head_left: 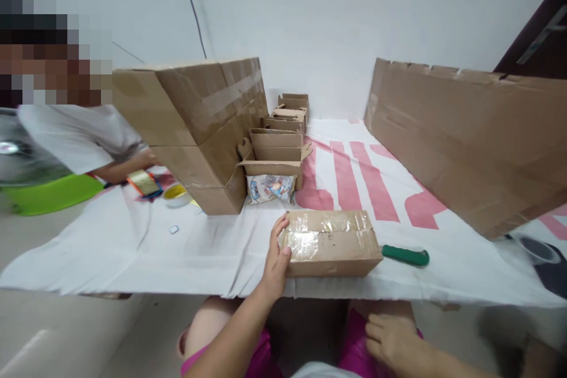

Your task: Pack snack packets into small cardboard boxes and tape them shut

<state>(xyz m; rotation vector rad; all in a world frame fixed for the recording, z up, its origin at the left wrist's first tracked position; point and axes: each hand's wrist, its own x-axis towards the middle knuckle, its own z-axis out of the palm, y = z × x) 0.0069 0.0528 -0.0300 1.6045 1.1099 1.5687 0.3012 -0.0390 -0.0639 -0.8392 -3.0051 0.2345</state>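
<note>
My left hand (277, 260) grips the left end of a small taped cardboard box (332, 242) that lies on the white cloth (133, 248) near its front edge. The thumb rests on the box's front face and the fingers curl over its top. My right hand (392, 339) is low by my lap, below the cloth's edge, with fingers loosely curled and nothing visible in them. A green-handled cutter (405, 256) lies on the cloth just right of the box.
Several open small cartons (277, 150) run back toward the wall, with a printed packet (270, 188) in front. A stack of large taped boxes (199, 124) stands left, flattened cardboard (469, 136) right. Another person (80, 136) sits far left near a tape roll (144, 182) and bowl (176, 194).
</note>
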